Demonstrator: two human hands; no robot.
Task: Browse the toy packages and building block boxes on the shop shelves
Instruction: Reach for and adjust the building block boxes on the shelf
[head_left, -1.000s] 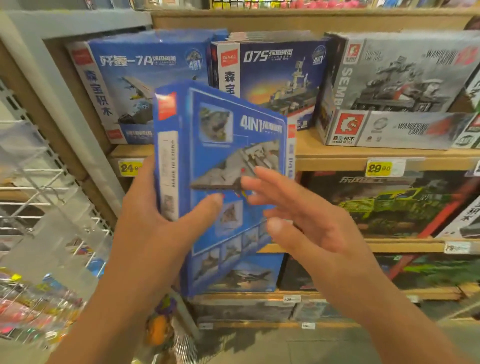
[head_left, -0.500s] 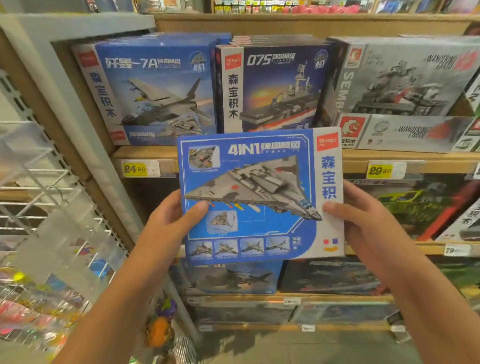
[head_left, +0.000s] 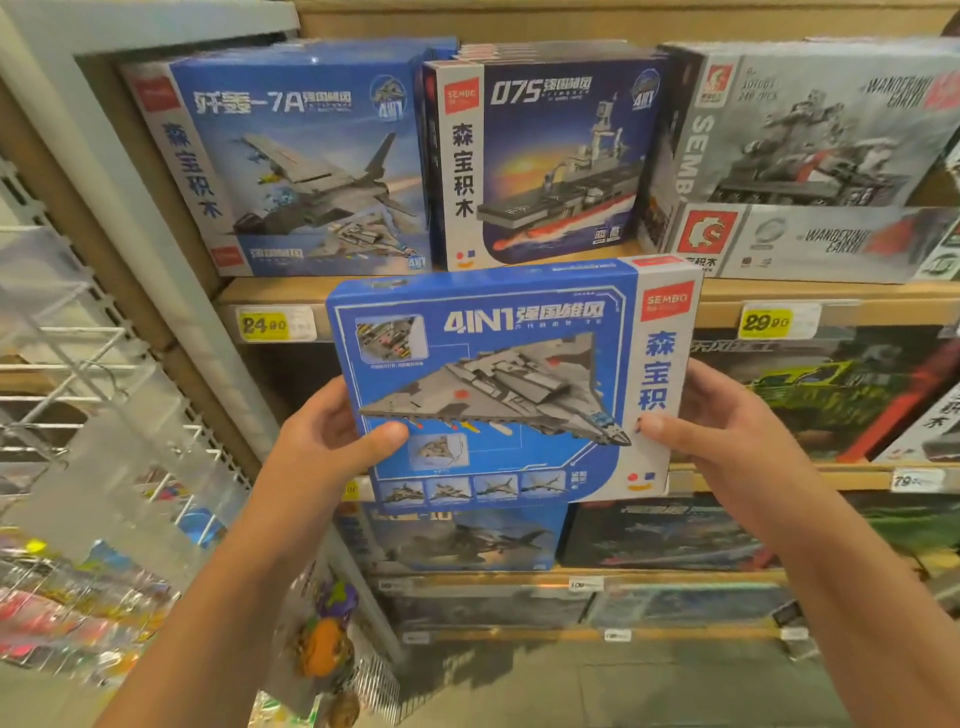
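Note:
I hold a blue building block box (head_left: 519, 322) marked "4IN1", with a grey delta-wing aircraft pictured on it, flat toward me in front of the shelves. My left hand (head_left: 332, 436) grips its left edge, thumb on the printed side. My right hand (head_left: 722, 431) grips its right edge, thumb by the white side strip. Behind it on the upper shelf stand a blue jet box (head_left: 291, 156), a dark blue "075" ship box (head_left: 545, 161) and a grey tank box (head_left: 810, 135).
The wooden shelf edge (head_left: 841, 296) carries yellow price tags 24.90 (head_left: 264, 325) and 29.90 (head_left: 763, 322). Lower shelves hold a green vehicle box (head_left: 821, 389) and a helicopter box (head_left: 467, 535). A white wire rack (head_left: 78, 395) with small bagged toys stands at the left.
The box has turned from edge-on in my left hand to face me squarely. My right hand, open a second ago, has closed on its right edge, and the box has risen a little.

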